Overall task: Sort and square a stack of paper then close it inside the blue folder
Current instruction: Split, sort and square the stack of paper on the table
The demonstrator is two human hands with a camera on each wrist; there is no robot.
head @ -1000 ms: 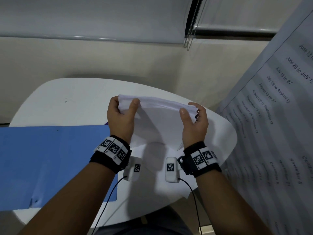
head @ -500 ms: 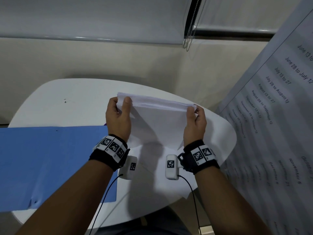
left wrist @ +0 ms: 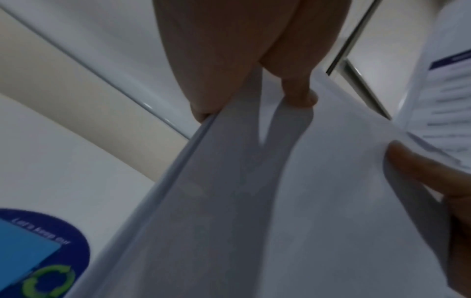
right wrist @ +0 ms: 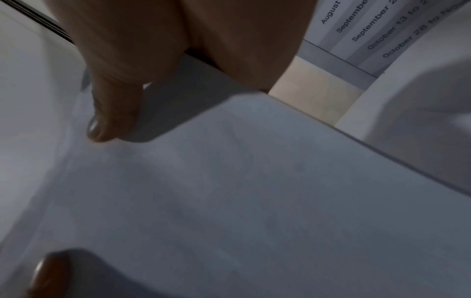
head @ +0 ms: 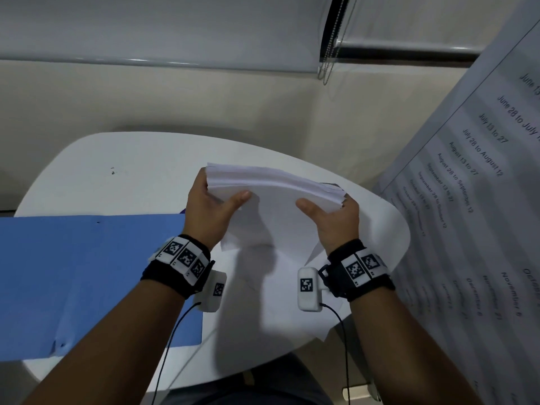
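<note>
Left hand [head: 210, 206] and right hand [head: 336, 217] pinch the bowed paper stack [head: 274, 185] above the tabletop [head: 122, 171]; fanned right-edge sheets may slip if either pinch loosens.

The stack of paper [head: 274, 185] is plain white, matt sheet, thin enough to bow, its layered edges fanned slightly at the right end, and the blue folder [head: 87, 276] on the left looks like smooth matt card with a faint crease near its near edge. The worktop [head: 131, 159] is a smooth white surface with a soft sheen and a couple of small dark specks far left. To the right a printed paper chart [head: 473, 200] looks matt, and the bead chain [head: 328, 51] at the far blind glints like metal.
</note>
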